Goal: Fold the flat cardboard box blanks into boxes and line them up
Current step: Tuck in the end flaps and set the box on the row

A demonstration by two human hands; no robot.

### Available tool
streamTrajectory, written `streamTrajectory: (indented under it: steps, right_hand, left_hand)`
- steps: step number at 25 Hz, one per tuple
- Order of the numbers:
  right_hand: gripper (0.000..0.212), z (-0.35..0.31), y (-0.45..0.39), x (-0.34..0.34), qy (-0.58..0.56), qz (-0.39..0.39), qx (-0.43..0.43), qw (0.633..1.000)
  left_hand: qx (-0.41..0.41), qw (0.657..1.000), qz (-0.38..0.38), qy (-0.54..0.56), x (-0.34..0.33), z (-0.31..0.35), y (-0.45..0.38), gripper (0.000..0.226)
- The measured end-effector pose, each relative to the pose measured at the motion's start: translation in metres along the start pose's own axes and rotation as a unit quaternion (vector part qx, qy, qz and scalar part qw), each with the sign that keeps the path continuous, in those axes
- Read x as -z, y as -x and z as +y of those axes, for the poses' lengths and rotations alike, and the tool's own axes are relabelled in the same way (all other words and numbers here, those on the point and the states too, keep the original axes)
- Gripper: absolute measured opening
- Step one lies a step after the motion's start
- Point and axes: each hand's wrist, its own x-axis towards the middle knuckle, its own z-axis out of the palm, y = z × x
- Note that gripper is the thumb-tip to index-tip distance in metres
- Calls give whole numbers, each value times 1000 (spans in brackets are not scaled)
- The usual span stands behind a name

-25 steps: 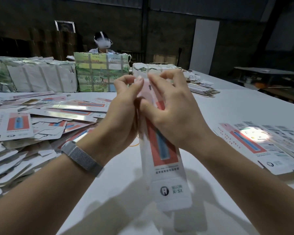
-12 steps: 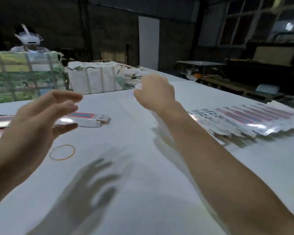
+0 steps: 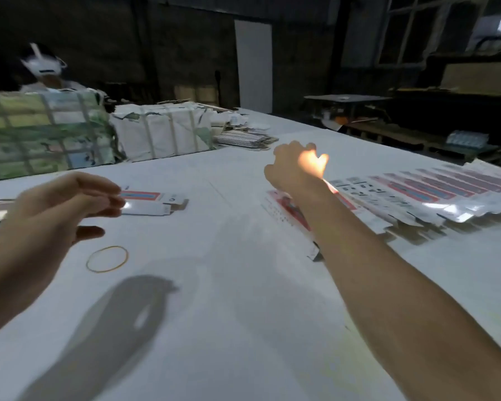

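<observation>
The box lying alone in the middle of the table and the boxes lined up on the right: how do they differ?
The lone box lies by itself beyond the left hand, crosswise to the view; the lined-up boxes lie packed side by side, overlapping, in a row past the right hand. The lone one is sharp enough to show an open end flap; the row is glary and blurred. Both carry the same red panel with a blue stripe.

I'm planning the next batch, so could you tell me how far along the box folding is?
Done: a row of boxes lies overlapped at the table's right side. In hand: the right hand sets another box at the row's near end; whether it grips it is hidden. The left hand hangs open, holding nothing. Left: one box lies apart, centre-left.
</observation>
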Motion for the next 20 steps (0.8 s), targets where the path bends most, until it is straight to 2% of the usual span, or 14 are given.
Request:
streamTrajectory:
  steps: [2, 4, 6, 7, 9, 10, 13, 18, 20]
  right_hand:
    - [32, -27, 10, 13, -73, 30, 60, 995]
    - [28, -64, 32, 20, -158, 24, 144, 977]
    - [26, -93, 62, 22, -215, -6, 226, 950]
    - [26, -107, 78, 22, -232, -21, 266, 935]
    - [29, -124, 103, 20, -248, -40, 319, 914]
    - [28, -128, 110, 18, -251, -47, 332, 908]
    - [18, -131, 118, 10, -247, -58, 347, 903]
    - [14, -132, 121, 3, -247, -58, 353, 901]
    - [14, -132, 122, 1, -251, -62, 353, 899]
  left_hand:
    - [-18, 996, -21, -82, -4, 6, 8, 25]
    - [-10, 963, -45, -267, 8, -8, 3, 36]
    - [39, 873, -56, -483, 21, -26, -4, 56]
    - [74, 827, -54, -555, 30, -37, -5, 64]
    - [128, 765, -29, -630, 47, -52, -1, 63]
    - [155, 748, -14, -646, 53, -57, 1, 58]
    - [211, 716, 4, -666, 65, -59, 4, 45]
    - [92, 714, 58, -692, 63, -53, 6, 25]
    - [72, 711, 85, -694, 63, -51, 5, 21]
